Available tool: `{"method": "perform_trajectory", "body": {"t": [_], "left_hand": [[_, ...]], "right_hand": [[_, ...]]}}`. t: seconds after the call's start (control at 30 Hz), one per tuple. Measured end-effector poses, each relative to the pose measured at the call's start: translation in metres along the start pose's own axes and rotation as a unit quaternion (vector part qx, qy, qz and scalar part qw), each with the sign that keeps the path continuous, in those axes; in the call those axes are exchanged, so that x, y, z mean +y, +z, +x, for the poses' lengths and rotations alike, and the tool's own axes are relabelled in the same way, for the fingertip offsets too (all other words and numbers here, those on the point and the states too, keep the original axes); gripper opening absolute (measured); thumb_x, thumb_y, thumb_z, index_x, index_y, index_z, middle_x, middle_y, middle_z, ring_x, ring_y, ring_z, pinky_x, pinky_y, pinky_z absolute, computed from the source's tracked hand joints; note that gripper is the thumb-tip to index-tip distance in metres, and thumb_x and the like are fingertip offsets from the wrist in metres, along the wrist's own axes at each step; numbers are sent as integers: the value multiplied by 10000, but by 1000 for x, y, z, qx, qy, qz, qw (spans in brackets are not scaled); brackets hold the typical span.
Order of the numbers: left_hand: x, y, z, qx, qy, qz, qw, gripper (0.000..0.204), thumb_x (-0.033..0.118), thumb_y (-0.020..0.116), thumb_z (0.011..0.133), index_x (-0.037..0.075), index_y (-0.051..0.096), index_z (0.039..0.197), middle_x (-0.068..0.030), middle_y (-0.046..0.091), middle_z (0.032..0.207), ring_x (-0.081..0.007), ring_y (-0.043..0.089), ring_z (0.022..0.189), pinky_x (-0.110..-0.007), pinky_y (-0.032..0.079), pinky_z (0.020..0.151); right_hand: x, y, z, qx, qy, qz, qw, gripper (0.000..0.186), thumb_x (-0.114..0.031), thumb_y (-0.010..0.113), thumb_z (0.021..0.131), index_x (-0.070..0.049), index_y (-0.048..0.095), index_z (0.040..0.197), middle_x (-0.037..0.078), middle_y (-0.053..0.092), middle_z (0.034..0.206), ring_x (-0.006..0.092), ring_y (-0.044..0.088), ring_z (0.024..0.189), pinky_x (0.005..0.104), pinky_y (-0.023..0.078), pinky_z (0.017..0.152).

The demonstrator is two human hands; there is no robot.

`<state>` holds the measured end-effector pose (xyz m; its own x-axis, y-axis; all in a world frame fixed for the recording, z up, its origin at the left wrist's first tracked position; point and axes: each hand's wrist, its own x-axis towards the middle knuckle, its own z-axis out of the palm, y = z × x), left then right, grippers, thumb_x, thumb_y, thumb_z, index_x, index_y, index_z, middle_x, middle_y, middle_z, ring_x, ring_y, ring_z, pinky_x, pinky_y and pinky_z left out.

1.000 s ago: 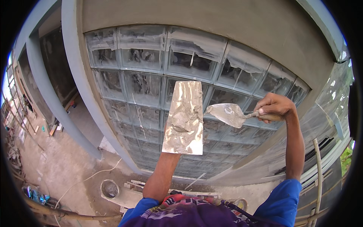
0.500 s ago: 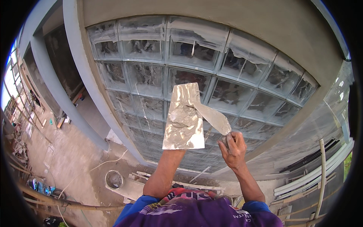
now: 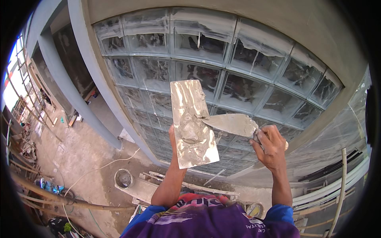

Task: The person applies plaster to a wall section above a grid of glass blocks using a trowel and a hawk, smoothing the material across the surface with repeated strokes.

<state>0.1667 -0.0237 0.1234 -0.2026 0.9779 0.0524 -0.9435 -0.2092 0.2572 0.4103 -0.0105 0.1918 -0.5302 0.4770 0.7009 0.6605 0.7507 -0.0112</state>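
1. Left hand (image 3: pixel 173 137): raised at centre frame, fingers closed on the back of a flat metal board (image 3: pixel 193 123); only the thumb edge shows at the board's 8 o'clock side.
2. Board: a tall rectangle, tilted slightly, smeared grey, with a lump of mortar (image 3: pixel 190 131) at its middle.
3. Right hand (image 3: pixel 272 146): at 3 o'clock from the board, fingers wrapped shut on the handle of a trowel (image 3: pixel 232 124).
4. Trowel: blade coated grey, pointing toward 9 o'clock, its tip touching the mortar.
5. Glass-block wall (image 3: pixel 238 59): fills the upper half behind both tools; joints and faces streaked with mortar. No labels or signs can be made out.
6. Edges: grey concrete frame (image 3: pixel 85 63) borders the blocks at 10 o'clock; white pipes (image 3: pixel 341 186) run at 4 o'clock.
7. Open room: ground far below at 8 o'clock holds a bucket (image 3: pixel 124 178), planks and a loose cable.
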Motion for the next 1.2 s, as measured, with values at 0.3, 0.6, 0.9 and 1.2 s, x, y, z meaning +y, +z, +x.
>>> {"method": "perform_trajectory", "body": {"t": [0.3,0.6,0.9,1.2], "left_hand": [[-17,-11,-15,-64,138,245,957,261,118,479,919,-10,531,1141,-68,618,959,-139,638,786,-272,560,657],[-16,-21,6,-32,-30,97,994,280,201,435,923,-23,552,1041,-126,631,895,-223,661,726,-333,584,610],[-9,-51,33,-64,-129,-21,989,416,297,457,883,-16,493,1154,-185,601,982,-315,639,816,-456,561,657],[14,-39,38,-74,-144,-18,987,380,268,427,893,-29,499,1120,-187,609,917,-320,643,739,-445,562,595]], "right_hand": [[12,8,5,11,-14,15,1000,276,-60,744,621,4,608,853,80,512,827,213,536,696,325,438,512],[5,-13,35,98,-14,-56,993,315,-48,768,590,17,606,853,88,513,826,213,535,682,321,429,507],[18,-99,180,269,-68,-242,930,241,-69,726,684,29,598,863,98,523,826,244,562,712,357,456,593],[34,-164,327,227,-41,-411,882,283,-273,629,810,6,646,853,99,544,843,262,599,725,392,506,625]]}}
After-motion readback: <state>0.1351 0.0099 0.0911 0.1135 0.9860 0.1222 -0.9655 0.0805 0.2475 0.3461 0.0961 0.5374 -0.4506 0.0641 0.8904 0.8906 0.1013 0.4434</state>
